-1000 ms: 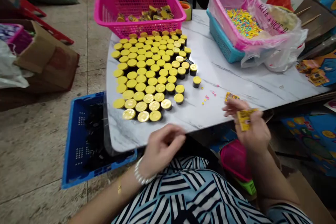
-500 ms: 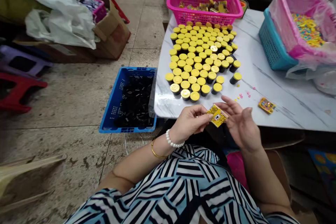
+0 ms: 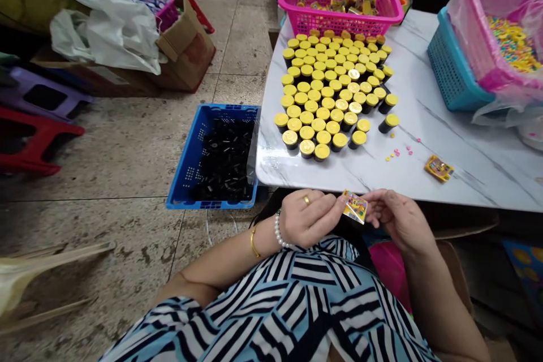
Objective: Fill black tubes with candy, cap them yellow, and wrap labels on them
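Observation:
My left hand point(image 3: 314, 218) pinches a small yellow printed packet point(image 3: 354, 209) by its left side, just off the table's front edge. At the packet's right edge is my right hand point(image 3: 403, 218), its fingers bent in and the tips against the corner; the exact grip is partly hidden. Beyond my hands stand rows of small black tubs with yellow lids point(image 3: 327, 103), packed close together. Another yellow printed packet point(image 3: 439, 168) lies on the table to the right, near several tiny pink and yellow pieces point(image 3: 397, 152).
The tubs stand on a white marbled table point(image 3: 466, 147). A pink basket point(image 3: 339, 22) with small yellow packets stands behind them. At right, a plastic-lined pink basket point(image 3: 475, 39) with colourful pieces sits in a blue one point(image 3: 449, 73). A blue crate point(image 3: 180, 181) of black parts is left of the table.
The packet has turned over to a different printed face. My left hand has rolled, knuckles up. My right hand has gone from open and spread to bent fingers at the packet's edge.

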### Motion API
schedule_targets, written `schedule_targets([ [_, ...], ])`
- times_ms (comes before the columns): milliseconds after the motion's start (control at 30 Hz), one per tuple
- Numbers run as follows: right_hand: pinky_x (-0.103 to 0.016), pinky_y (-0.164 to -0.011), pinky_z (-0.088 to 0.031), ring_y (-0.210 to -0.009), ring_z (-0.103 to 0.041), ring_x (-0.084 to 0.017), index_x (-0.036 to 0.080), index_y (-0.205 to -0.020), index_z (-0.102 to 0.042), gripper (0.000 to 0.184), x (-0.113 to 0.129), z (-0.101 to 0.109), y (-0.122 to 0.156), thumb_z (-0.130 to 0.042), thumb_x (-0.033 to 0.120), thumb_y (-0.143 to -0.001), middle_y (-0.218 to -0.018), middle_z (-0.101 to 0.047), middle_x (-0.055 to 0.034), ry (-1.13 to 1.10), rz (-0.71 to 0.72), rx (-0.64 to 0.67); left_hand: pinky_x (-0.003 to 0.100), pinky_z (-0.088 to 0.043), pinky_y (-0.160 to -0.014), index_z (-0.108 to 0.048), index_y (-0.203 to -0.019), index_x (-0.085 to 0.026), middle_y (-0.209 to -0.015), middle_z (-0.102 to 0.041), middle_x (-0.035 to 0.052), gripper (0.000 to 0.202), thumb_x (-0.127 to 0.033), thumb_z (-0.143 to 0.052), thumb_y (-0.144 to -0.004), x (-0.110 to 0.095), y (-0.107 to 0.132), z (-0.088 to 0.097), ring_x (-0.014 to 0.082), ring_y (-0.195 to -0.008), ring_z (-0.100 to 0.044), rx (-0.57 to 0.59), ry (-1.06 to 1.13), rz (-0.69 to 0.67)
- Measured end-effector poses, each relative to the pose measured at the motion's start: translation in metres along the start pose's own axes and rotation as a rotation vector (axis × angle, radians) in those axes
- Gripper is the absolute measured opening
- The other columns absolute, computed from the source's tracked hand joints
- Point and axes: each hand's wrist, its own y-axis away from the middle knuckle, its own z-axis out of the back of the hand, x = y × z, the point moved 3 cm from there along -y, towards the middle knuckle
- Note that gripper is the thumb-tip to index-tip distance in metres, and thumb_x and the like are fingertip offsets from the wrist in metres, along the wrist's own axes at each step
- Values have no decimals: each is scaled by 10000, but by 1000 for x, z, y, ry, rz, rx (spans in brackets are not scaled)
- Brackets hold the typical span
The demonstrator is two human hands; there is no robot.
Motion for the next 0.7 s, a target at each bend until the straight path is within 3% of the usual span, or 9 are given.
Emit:
schedule_targets([
  [100, -262, -500, -447, -597, -608, -152, 176, -885, -785, 546, -13, -18, -1, -681, 711, -875, -734, -721, -84, -94, -49, 93, 258, -558, -584, -698, -1216, -152, -939, -784, 99, 267, -135, -550, -994, 1, 0, -2, 151, -664, -685, 16, -65, -96],
  [233, -219, -507, -404, -521, -518, -85, 188, -803, -757, 320, -17, -30, -7, -842, 496, -827, -658, -689, -14, -83, -59, 60, 261, -592, -650, -672, -1258, -162, -938, -777, 81, 307, -129, -593, -962, 2, 8, -10, 158, -730, -707, -11, 24, -54],
  [300, -206, -524, -402, -529, -516, -72, 195, -807, -756, 259, -16, -30, -11, -869, 428, -813, -673, -691, 3, -79, -17, -9, 243, -587, -663, -665, -1262, -181, -951, -765, 69, 339, -118, -639, -930, 4, 14, -12, 141, -741, -699, -60, 151, 156],
  [367, -204, -560, -422, -565, -539, -75, 205, -832, -761, 229, -15, -29, -16, -853, 415, -835, -709, -698, 8, -87, 55, -97, 200, -553, -611, -660, -1245, -179, -956, -748, 67, 333, -137, -672, -914, 10, 19, -14, 111, -703, -670, -75, 362, 508],
  [433, -207, -633, -458, -626, -568, -82, 222, -843, -766, 183, -15, -31, -22, -827, 393, -868, -729, -690, 17, -105, 145, -177, 166, -514, -565, -656, -1214, -158, -955, -738, 74, 323, -220, -724, -904, 14, 23, -19, 93, -685, -652, -20, 645, 861],
  [500, -222, -730, -492, -717, -602, -95, 236, -841, -776, 144, -16, -37, -28, -806, 367, -892, -786, -690, 13, -113, 233, -196, 161, -516, -579, -654, -1178, -139, -951, -736, 78, 422, -306, -825, -831, 14, 22, -26, 95, -706, -657, 34, 911, 1098],
  [567, -245, -822, -513, -843, -636, -116, 248, -852, -795, 102, -17, -45, -31, -800, 339, -898, -921, -702, -3, -95, 294, -158, 161, -502, -552, -655, -1088, -132, -855, -720, 46, 456, -357, -882, -763, 14, 17, -30, 81, -636, -626, 38, 1083, 1243],
  [700, -265, -901, -534, -981, -662, -145, 255, -873, -811, 50, -10, -46, -31, -810, 303, -884, -1057, -702, -16, 26, 304, -40, 154, -333, -383, -601, -922, -159, -614, -631, -35, 333, -441, -767, -861, 22, 10, -29, 46, -392, -450, 69, 1215, 1370],
])
